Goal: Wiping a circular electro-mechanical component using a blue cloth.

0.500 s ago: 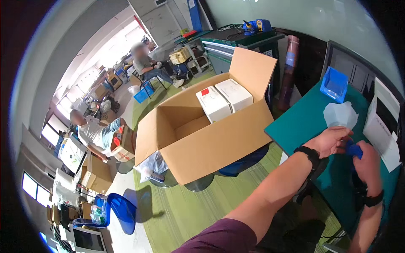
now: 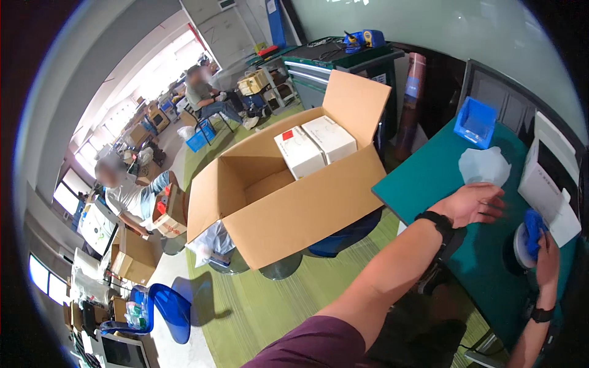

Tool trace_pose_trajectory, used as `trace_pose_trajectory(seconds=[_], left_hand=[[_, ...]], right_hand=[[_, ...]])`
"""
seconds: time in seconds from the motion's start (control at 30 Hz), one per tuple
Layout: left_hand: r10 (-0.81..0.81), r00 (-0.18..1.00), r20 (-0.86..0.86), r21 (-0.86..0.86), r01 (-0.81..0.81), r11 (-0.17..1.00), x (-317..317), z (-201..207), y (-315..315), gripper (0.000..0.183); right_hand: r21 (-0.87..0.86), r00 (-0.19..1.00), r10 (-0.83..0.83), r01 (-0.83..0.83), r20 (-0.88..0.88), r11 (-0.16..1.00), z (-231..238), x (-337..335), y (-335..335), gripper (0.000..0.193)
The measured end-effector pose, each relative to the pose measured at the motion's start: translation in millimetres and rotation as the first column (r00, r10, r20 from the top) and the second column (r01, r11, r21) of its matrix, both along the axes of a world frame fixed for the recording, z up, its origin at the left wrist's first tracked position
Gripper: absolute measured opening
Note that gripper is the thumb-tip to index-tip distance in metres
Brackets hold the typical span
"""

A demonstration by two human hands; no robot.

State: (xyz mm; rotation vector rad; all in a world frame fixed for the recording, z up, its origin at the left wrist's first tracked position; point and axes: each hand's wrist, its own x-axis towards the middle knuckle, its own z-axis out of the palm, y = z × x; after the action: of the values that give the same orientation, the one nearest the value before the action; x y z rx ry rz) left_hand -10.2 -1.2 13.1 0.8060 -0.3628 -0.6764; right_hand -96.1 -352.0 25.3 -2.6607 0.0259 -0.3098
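Gripping a bunched blue cloth (image 2: 533, 222) in the right hand (image 2: 547, 260), shifted away from the left hand (image 2: 473, 205) since a moment ago, beside a white round object (image 2: 523, 246). Leaving the left hand empty, fingers loosely curled over the green tabletop (image 2: 414, 178), just below a pale sheet (image 2: 485, 164).

A workshop, with packing boxes all about.
A green-topped worktable (image 2: 417, 175) at three o'clock carries a blue parts bin (image 2: 476, 122) at two; a drawer cabinet (image 2: 319, 81) just past twelve holds a blue-and-yellow tool (image 2: 367, 40). An open carton (image 2: 300, 211) stands mid-view, a cluttered row of boxes and equipment (image 2: 142, 127) runs toward ten, seated people work at nine (image 2: 126, 193) and half past ten (image 2: 204, 97), and a monitor (image 2: 123, 354) sits at half past seven.
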Motion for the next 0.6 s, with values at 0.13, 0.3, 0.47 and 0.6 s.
trace_pose_trajectory(seconds=[0.13, 0.3, 0.47, 0.6], left_hand=[[-0.009, 1.0, 0.007, 0.028, 0.009, 1.0, 0.1, 2.2, 3.0, 0.032], [0.035, 0.999, -0.004, 0.079, -0.034, 0.996, 0.9, -2.5, 5.4, 0.039], [0.046, 0.999, -0.003, 0.058, -0.046, 0.997, 4.0, -6.7, 4.2, 0.039], [0.065, 0.997, -0.028, 0.077, -0.063, 0.995, 6.0, -9.0, 11.1, 0.038]], right_hand=[[-0.025, 0.972, -0.088, 0.095, 0.218, 0.995, -20.3, -13.4, -6.2, 0.053], [0.382, 0.985, -0.023, -0.044, 0.169, 0.923, -9.9, -28.0, 5.8, 0.043], [0.648, 0.975, 0.029, -0.169, 0.221, 0.743, 5.8, -41.9, 29.5, 0.04], [0.699, 0.972, 0.137, -0.231, 0.189, 0.677, 20.0, -49.8, 57.5, 0.06]])
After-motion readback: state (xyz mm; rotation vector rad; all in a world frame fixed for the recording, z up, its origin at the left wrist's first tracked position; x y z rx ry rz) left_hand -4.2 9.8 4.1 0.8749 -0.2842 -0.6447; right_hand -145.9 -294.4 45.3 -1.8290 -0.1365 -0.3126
